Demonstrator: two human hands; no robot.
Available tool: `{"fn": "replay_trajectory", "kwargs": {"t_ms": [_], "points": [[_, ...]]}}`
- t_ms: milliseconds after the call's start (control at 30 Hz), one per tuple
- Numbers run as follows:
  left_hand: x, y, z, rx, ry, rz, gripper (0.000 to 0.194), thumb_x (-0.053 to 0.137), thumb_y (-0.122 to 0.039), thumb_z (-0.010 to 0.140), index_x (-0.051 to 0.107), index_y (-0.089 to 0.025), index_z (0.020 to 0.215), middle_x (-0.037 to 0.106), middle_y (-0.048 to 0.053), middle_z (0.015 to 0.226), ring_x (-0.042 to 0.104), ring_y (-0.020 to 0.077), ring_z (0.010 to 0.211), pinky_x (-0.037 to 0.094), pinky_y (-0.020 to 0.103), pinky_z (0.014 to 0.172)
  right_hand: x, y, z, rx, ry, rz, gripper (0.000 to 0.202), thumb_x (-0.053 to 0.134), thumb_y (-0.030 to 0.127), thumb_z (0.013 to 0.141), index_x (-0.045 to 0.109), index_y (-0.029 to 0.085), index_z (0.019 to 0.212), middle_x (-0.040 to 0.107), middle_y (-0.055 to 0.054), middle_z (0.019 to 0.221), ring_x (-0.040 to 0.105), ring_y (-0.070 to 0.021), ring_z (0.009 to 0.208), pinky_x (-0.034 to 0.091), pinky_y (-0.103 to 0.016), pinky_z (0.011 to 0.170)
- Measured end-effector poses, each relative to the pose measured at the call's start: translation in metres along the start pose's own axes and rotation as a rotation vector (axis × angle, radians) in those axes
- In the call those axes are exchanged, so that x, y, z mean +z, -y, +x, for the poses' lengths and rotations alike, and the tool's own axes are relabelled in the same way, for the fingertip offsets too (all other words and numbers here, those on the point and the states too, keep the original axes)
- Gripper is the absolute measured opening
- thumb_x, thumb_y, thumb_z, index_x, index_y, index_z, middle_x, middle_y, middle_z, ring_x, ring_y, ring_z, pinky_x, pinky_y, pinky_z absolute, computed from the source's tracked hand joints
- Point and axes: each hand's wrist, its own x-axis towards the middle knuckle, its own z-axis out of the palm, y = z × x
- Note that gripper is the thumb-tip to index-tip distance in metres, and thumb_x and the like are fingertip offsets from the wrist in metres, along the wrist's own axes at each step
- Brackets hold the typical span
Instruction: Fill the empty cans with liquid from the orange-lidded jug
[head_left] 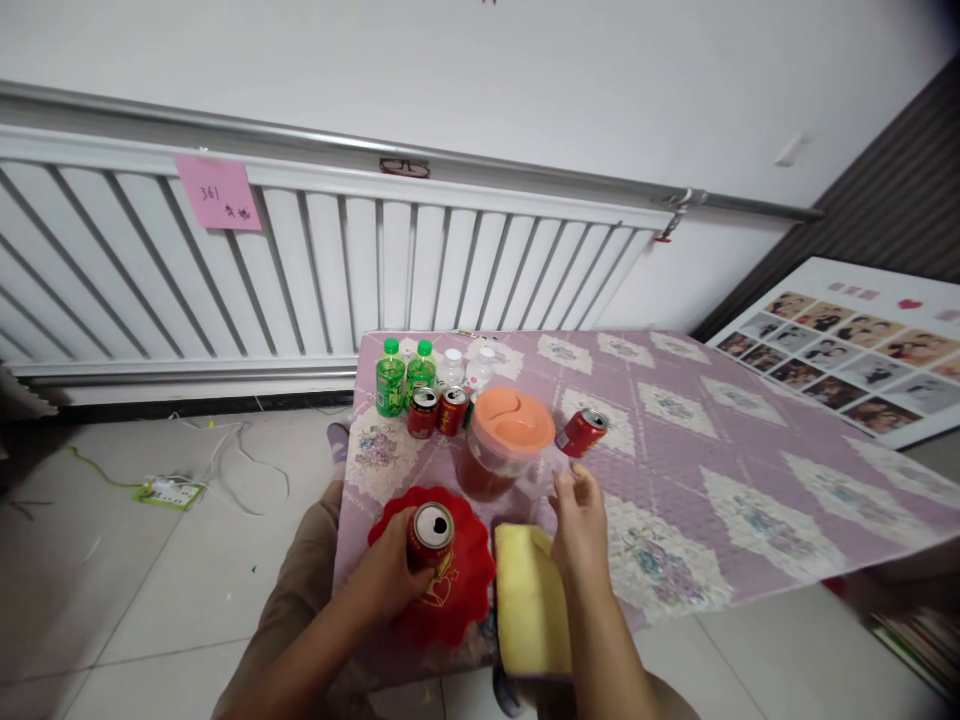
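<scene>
My left hand (pixel 394 565) is wrapped round a red drink can (pixel 433 535) with an opened top, held upright over a red scalloped plate (pixel 474 590) with a gold heart print. My right hand (pixel 579 512) is beside the clear handle of a plastic pitcher (pixel 486 475). Its fingers are loosely curled, the thumb a little apart, and I see nothing between them. The pitcher has an orange lid (pixel 514 420) and holds a reddish-brown liquid. Just behind the right hand, another red can (pixel 582 432) sits tilted on the cloth. A folded yellow cloth (pixel 529 600) is next to my right wrist.
Two opened red cans (pixel 423 413) stand at the back left, before green-capped bottles (pixel 390 380) and white-capped bottles (pixel 451 368). A floral cloth (pixel 660 470) covers the table. Behind is a white radiator (pixel 322 260); a photo board (pixel 847 350) leans at right. Cables (pixel 225 450) lie on the floor.
</scene>
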Motion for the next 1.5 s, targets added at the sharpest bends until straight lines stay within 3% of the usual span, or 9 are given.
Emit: {"fn": "replay_trajectory", "kwargs": {"t_ms": [133, 367, 467, 567, 733, 1000, 1133, 1300, 1500], "points": [[0.003, 0.007, 0.001, 0.029, -0.016, -0.027, 0.069, 0.070, -0.012, 0.067, 0.046, -0.020, 0.132, 0.059, 0.011, 0.133, 0.055, 0.0285, 0.126, 0.041, 0.047, 0.111, -0.021, -0.023, -0.047, 0.036, -0.119, -0.066, 0.057, 0.061, 0.055, 0.081, 0.050, 0.021, 0.126, 0.062, -0.008, 0.115, 0.060, -0.0211, 0.105, 0.049, -0.035, 0.088], [0.005, 0.016, 0.002, 0.071, -0.032, -0.042, 0.073, 0.071, -0.013, 0.067, 0.045, -0.019, 0.135, 0.060, 0.012, 0.132, 0.057, 0.0296, 0.124, 0.042, 0.048, 0.110, -0.027, -0.056, -0.113, -0.309, 0.113, -0.783, 0.048, 0.051, 0.043, 0.087, 0.058, 0.015, 0.125, 0.061, -0.018, 0.129, 0.052, -0.0328, 0.123, 0.039, -0.053, 0.102], [0.005, 0.017, 0.002, 0.084, -0.035, -0.051, 0.074, 0.070, -0.010, 0.066, 0.045, -0.019, 0.135, 0.061, 0.012, 0.131, 0.058, 0.0289, 0.122, 0.043, 0.047, 0.108, -0.020, -0.054, -0.121, -0.294, 0.172, -1.101, 0.051, 0.057, 0.036, 0.085, 0.056, 0.018, 0.133, 0.053, -0.016, 0.142, 0.043, -0.0352, 0.133, 0.035, -0.055, 0.103], [0.005, 0.017, 0.002, 0.079, -0.029, -0.054, 0.076, 0.071, -0.009, 0.064, 0.045, -0.019, 0.135, 0.060, 0.012, 0.131, 0.058, 0.0287, 0.123, 0.042, 0.047, 0.109, -0.016, -0.047, -0.124, -0.263, 0.211, -1.239, 0.056, 0.059, 0.037, 0.085, 0.053, 0.020, 0.138, 0.047, -0.014, 0.149, 0.035, -0.0360, 0.139, 0.036, -0.056, 0.102], [0.003, 0.013, 0.001, 0.058, -0.015, -0.046, 0.073, 0.072, -0.013, 0.066, 0.045, -0.018, 0.134, 0.060, 0.012, 0.131, 0.058, 0.0285, 0.122, 0.042, 0.046, 0.109, -0.017, -0.047, -0.120, -0.268, 0.230, -1.258, 0.051, 0.053, 0.032, 0.089, 0.054, 0.020, 0.138, 0.047, -0.014, 0.149, 0.034, -0.0380, 0.139, 0.043, -0.053, 0.096], [-0.004, 0.001, -0.003, 0.094, -0.034, -0.022, 0.079, 0.073, -0.013, 0.064, 0.042, -0.017, 0.137, 0.056, 0.014, 0.137, 0.053, 0.0291, 0.128, 0.039, 0.046, 0.112, -0.042, -0.068, -0.096, -0.435, 0.211, -0.861, 0.038, 0.048, 0.023, 0.083, 0.065, 0.015, 0.116, 0.065, -0.014, 0.121, 0.058, -0.0286, 0.113, 0.045, -0.047, 0.101], [-0.006, 0.000, -0.004, 0.096, -0.036, -0.020, 0.079, 0.073, -0.014, 0.065, 0.042, -0.018, 0.137, 0.056, 0.013, 0.137, 0.054, 0.0288, 0.127, 0.040, 0.045, 0.111, -0.038, -0.034, -0.095, -0.494, 0.187, -0.721, 0.040, 0.045, 0.028, 0.087, 0.059, 0.015, 0.122, 0.064, -0.014, 0.120, 0.059, -0.0272, 0.112, 0.048, -0.046, 0.098], [-0.002, 0.007, -0.002, 0.139, -0.045, -0.040, 0.077, 0.074, -0.013, 0.065, 0.043, -0.017, 0.136, 0.056, 0.013, 0.136, 0.054, 0.0278, 0.127, 0.040, 0.044, 0.110, 0.002, 0.036, -0.100, -0.694, 0.371, -0.637, 0.046, 0.047, 0.019, 0.085, 0.056, 0.019, 0.130, 0.060, -0.012, 0.128, 0.053, -0.0249, 0.120, 0.044, -0.045, 0.103], [0.004, 0.019, 0.003, 0.114, -0.030, 0.001, 0.072, 0.073, -0.015, 0.067, 0.043, -0.018, 0.132, 0.058, 0.012, 0.133, 0.057, 0.0271, 0.120, 0.046, 0.040, 0.102, 0.053, 0.090, -0.102, -0.732, 0.719, -1.022, 0.054, 0.050, 0.008, 0.080, 0.063, 0.028, 0.128, 0.052, -0.010, 0.142, 0.043, -0.0306, 0.129, 0.043, -0.046, 0.098]]}}
